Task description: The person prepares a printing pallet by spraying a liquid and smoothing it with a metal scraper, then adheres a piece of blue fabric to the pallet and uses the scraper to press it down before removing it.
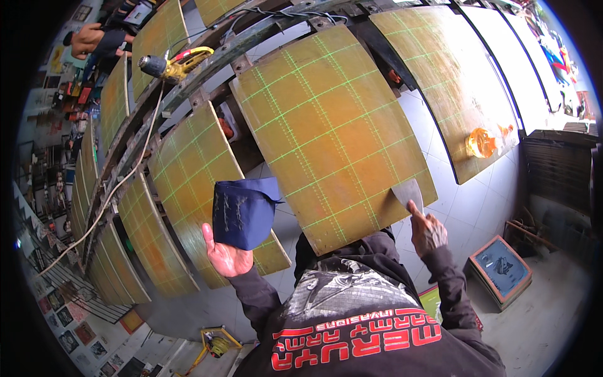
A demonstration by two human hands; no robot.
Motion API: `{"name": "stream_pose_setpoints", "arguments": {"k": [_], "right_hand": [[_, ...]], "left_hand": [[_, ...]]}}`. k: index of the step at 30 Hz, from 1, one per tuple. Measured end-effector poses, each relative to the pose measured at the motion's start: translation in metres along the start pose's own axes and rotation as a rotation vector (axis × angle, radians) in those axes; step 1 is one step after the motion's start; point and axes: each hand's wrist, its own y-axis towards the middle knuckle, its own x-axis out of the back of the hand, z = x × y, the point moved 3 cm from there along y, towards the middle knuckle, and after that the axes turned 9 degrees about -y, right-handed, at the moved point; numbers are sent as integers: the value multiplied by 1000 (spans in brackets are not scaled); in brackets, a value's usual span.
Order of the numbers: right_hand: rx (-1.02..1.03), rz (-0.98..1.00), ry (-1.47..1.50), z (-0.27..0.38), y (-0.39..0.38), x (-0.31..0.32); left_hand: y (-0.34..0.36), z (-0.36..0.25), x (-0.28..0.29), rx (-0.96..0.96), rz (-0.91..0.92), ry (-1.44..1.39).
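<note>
My left hand (229, 256) holds a navy blue fabric piece (245, 210) from below, thumb raised beside it and fingers mostly hidden behind it; pale streaks mark its face. A flat pale scraper (407, 193) is gripped in my right hand (429, 232), its blade at the lower right of a yellowish board (320, 119) printed with a bright green grid. This board lies in front of me in a row of similar tilted panels. An orange translucent bottle (485, 142) lies on the neighbouring board (421, 56) to the right.
A yellow power tool (174, 65) with a cable sits on the metal rail at upper left. Another person (100, 41) bends over at far upper left. A framed screen (499, 271) rests at lower right. A yellow framed object (220, 344) stands at lower left.
</note>
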Motion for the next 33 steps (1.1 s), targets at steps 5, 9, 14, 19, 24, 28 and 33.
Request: {"name": "stream_pose_setpoints", "arguments": {"k": [5,9,14,19,24,28,33], "right_hand": [[178,-72,9,6,98,6],[353,-83,-5,27,203,17],[545,-64,-128,108,306,48],[635,-128,-197,162,447,30],[533,-592,-6,182,496,79],[733,-546,348,208,414,137],[710,309,1199,231,225,140]], "left_hand": [[-7,0,-5,-19,-1,-14],[-25,-6,-10,-127,-45,10],[-69,-27,7,-234,-16,44],[-91,-25,11,-340,29,24],[-112,-18,1,-450,62,-14],[-138,-22,8,-488,110,-25],[-129,-32,14,-604,-55,-9]]}}
